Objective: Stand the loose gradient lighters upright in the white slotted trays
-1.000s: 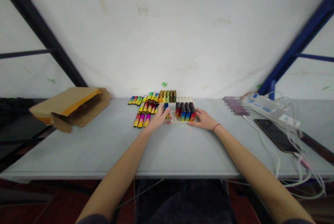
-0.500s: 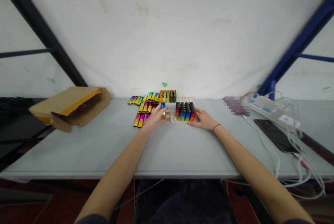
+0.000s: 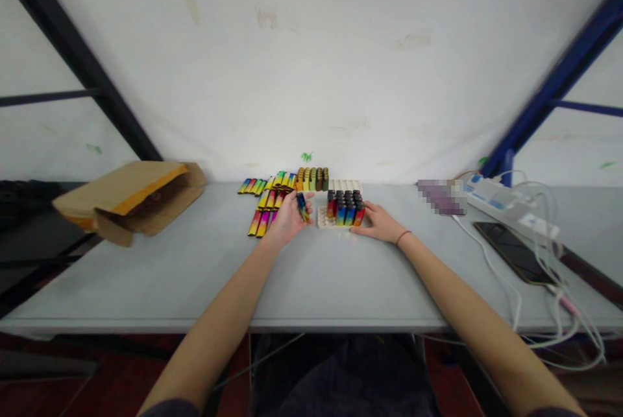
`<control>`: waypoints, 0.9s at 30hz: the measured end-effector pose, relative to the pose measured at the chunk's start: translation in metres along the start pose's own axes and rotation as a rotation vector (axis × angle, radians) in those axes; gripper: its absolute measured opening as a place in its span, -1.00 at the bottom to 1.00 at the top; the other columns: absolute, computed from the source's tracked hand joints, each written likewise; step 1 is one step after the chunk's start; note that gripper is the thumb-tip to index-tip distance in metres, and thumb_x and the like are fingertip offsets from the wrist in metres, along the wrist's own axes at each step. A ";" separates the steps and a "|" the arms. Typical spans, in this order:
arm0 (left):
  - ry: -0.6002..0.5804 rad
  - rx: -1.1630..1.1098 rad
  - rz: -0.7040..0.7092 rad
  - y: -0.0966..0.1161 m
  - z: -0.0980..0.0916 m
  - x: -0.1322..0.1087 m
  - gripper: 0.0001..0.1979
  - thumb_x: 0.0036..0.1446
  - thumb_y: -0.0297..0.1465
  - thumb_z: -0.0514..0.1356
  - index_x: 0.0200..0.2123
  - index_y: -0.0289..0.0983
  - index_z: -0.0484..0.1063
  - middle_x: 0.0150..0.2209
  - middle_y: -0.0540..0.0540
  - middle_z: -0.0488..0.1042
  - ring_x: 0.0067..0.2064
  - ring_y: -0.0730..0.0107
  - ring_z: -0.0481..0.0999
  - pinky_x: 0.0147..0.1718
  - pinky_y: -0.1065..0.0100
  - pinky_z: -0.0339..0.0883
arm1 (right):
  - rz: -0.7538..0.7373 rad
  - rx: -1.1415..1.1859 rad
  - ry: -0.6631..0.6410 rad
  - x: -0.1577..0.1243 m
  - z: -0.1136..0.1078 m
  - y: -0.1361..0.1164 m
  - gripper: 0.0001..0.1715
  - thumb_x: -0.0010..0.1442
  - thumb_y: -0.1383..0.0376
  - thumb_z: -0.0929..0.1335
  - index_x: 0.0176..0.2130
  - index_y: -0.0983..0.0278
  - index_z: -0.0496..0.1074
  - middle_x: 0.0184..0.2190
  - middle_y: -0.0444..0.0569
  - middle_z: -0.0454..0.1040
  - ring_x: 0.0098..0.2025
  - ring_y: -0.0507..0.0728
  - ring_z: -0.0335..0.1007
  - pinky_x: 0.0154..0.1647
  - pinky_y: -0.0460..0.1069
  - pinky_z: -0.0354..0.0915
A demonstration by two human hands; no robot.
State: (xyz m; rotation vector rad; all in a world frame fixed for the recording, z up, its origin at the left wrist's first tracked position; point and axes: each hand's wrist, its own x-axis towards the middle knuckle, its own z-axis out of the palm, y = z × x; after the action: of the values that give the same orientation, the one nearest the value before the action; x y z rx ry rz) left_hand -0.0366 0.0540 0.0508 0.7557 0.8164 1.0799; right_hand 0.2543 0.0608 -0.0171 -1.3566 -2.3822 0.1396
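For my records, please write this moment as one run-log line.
left hand: holds tilted colourful piece; right hand: at right end of white tray; dark-topped pieces: upright in white tray

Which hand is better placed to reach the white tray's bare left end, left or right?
Probably the left hand: it holds a colourful piece beside that end of the white tray. The right hand is at the opposite end, with black-topped upright pieces between.
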 end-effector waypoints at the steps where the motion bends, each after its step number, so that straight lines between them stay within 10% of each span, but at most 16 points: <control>1: 0.003 -0.004 0.005 0.000 0.000 0.000 -0.65 0.33 -0.12 0.03 -0.16 -0.26 0.45 -0.49 0.01 0.38 -0.47 0.41 0.43 -0.51 0.40 0.34 | -0.003 0.000 -0.002 0.000 0.000 0.000 -0.10 0.23 -0.26 0.35 0.29 0.26 0.36 0.30 0.24 0.35 0.29 0.44 0.30 0.31 0.32 0.25; 7: 0.051 -0.032 -0.005 0.000 0.006 -0.006 -0.69 0.36 -0.07 0.04 -0.24 -0.19 0.31 -0.41 0.02 0.45 -0.42 0.39 0.51 -0.46 0.38 0.39 | 0.005 -0.001 0.009 0.000 -0.001 -0.003 -0.07 0.22 -0.24 0.37 0.31 0.27 0.34 0.27 0.24 0.38 0.28 0.44 0.32 0.31 0.29 0.26; 15: -0.077 -0.040 -0.101 0.004 0.005 -0.008 -0.60 0.27 0.00 -0.01 -0.40 -0.20 0.22 -0.61 0.12 0.11 -0.65 0.51 0.13 -0.71 0.53 -0.05 | 0.004 0.000 -0.005 0.000 -0.002 -0.003 -0.07 0.22 -0.26 0.36 0.29 0.29 0.35 0.27 0.27 0.38 0.28 0.43 0.32 0.31 0.29 0.25; 27: -0.069 -0.093 -0.031 0.004 0.010 -0.009 -0.79 0.26 -0.23 -0.02 -0.38 -0.20 0.20 -0.56 0.11 0.13 -0.62 0.49 0.15 -0.69 0.54 0.00 | 0.003 -0.019 -0.025 0.000 -0.002 -0.003 -0.13 0.24 -0.26 0.35 0.21 0.32 0.42 0.25 0.28 0.38 0.25 0.43 0.33 0.29 0.30 0.26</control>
State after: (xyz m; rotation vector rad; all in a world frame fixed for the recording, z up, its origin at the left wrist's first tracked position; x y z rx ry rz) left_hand -0.0322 0.0455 0.0612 0.6961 0.7127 1.0518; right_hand 0.2529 0.0591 -0.0143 -1.3744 -2.4081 0.1361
